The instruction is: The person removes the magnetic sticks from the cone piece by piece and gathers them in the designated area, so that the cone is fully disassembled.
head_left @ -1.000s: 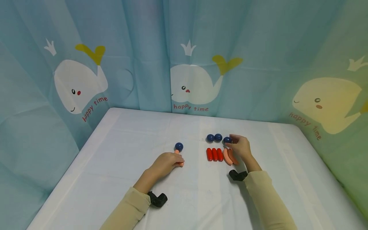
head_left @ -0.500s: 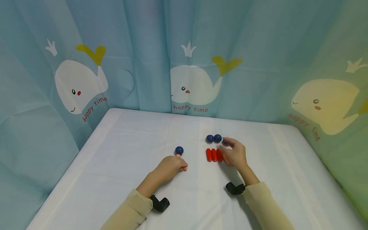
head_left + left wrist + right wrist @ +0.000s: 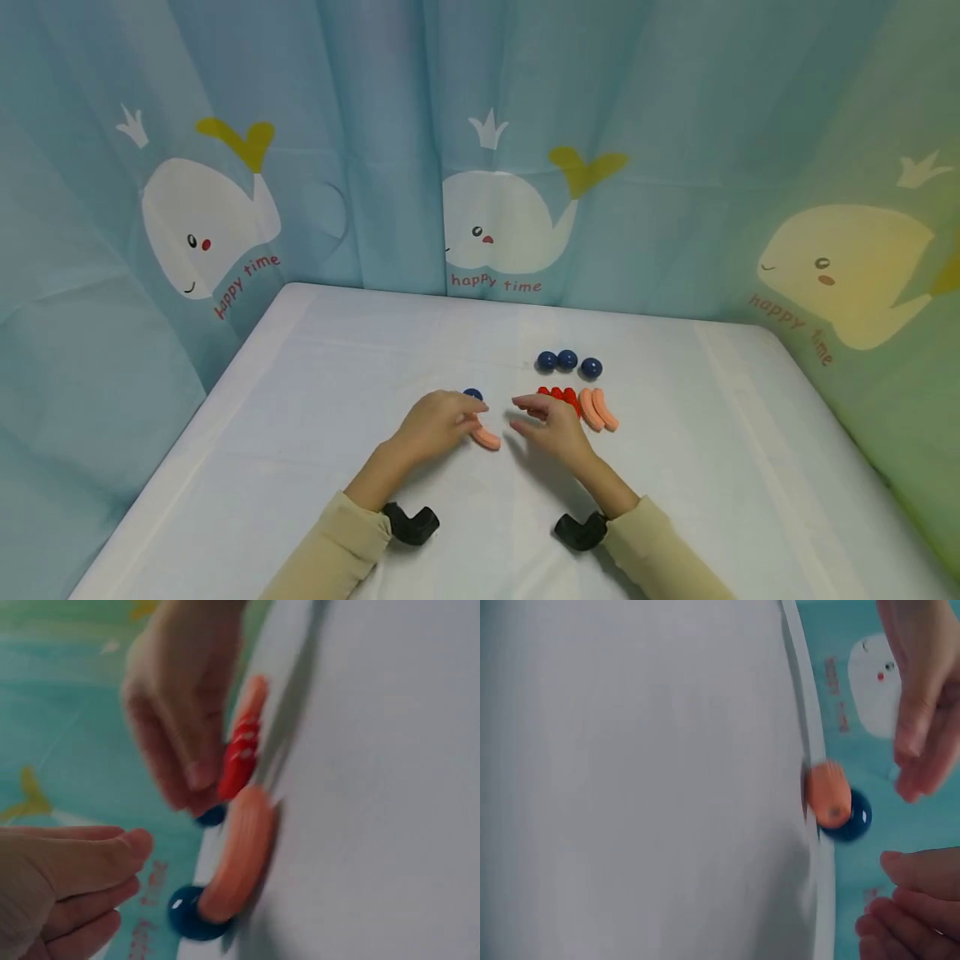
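Note:
My left hand (image 3: 435,427) hovers just left of a curved pink toy sausage (image 3: 486,438) and a shiny dark blue ball (image 3: 472,393), which it partly covers in the head view. In the left wrist view a gap parts its fingers from the sausage (image 3: 246,844), whose end meets the ball (image 3: 187,919). To the right, my right hand (image 3: 561,435) is held above the table, thumb and fingers apart, holding nothing. Behind it are three short red sausages (image 3: 571,397), partly hidden. Two more pink sausages (image 3: 599,409) lie side by side to their right.
Three blue balls (image 3: 567,360) sit behind the red sausages, two close together and one slightly apart. A white-covered table (image 3: 360,350) bears everything. Blue-green curtains (image 3: 390,167) with whale prints hang around its back and sides.
My right hand has left the blue ball at the right and moved left, past the red sausages. My left hand has let go of the pink sausage, which now lies more slanted.

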Tool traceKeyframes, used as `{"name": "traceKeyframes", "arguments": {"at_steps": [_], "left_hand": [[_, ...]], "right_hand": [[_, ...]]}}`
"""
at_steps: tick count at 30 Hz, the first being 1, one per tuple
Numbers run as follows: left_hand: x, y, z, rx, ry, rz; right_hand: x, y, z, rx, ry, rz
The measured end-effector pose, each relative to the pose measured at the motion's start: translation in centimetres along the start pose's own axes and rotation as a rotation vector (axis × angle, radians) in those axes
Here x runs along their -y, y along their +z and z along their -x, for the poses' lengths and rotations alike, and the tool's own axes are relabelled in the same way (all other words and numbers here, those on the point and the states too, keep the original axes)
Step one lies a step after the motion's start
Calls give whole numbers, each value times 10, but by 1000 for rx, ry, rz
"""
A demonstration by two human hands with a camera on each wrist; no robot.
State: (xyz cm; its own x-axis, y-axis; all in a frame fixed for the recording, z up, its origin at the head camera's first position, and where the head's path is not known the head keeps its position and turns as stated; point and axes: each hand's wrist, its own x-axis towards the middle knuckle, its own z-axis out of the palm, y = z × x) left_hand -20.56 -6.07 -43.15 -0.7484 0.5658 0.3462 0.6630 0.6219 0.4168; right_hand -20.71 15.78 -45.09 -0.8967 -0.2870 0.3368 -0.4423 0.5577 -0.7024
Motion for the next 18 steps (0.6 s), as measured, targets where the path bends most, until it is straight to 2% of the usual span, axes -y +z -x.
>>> {"name": "traceKeyframes", "arguments": {"at_steps": [3, 7, 11, 15, 18], "left_hand": [[9, -9, 0, -69, -169, 107], [22, -1, -5, -96, -291, 201], [31, 11, -12, -82, -333, 261], [35, 14, -17, -58, -325, 301], [36, 15, -19, -19, -305, 313]], "right_hand": [[8, 9, 0, 19, -74, 70], [18, 17, 1, 34, -191, 179], [23, 27, 1, 73, -257, 260], [26, 34, 1, 123, -246, 296], [26, 37, 1, 125, -231, 306]]}}
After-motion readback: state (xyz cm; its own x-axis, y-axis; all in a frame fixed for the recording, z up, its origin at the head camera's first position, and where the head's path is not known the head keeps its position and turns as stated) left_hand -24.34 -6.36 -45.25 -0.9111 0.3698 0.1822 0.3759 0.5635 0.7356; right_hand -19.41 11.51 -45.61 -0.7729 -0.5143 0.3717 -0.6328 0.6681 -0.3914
